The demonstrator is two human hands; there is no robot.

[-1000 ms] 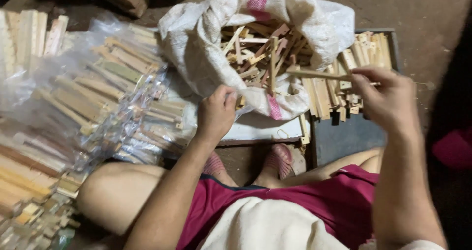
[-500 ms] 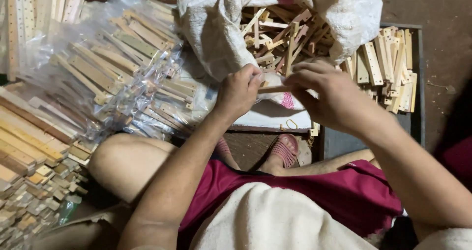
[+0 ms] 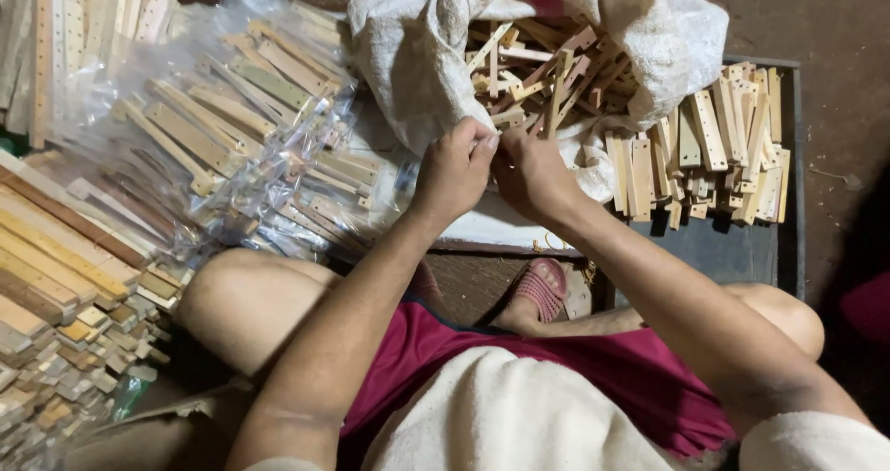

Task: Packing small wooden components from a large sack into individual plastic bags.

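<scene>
My left hand [image 3: 459,167] and my right hand [image 3: 528,170] meet fingertip to fingertip at the near rim of a white woven sack [image 3: 417,54]. Together they pinch a small wooden stick [image 3: 492,138], which my fingers mostly hide. The sack lies open and is full of short, jumbled wooden sticks [image 3: 538,63]. My bare knees and a pink sandal [image 3: 542,290] sit just below my hands.
Clear plastic bags of wooden strips [image 3: 232,128] lie to the left. Stacked wooden slats [image 3: 56,276] fill the near left. Drilled wooden pieces [image 3: 714,156] are piled on a dark tray [image 3: 732,248] at the right. Beyond it is dirt floor.
My right hand has brought the stick from the right in to my left hand. Both hands now close together at the sack's rim, and the view has shifted right.
</scene>
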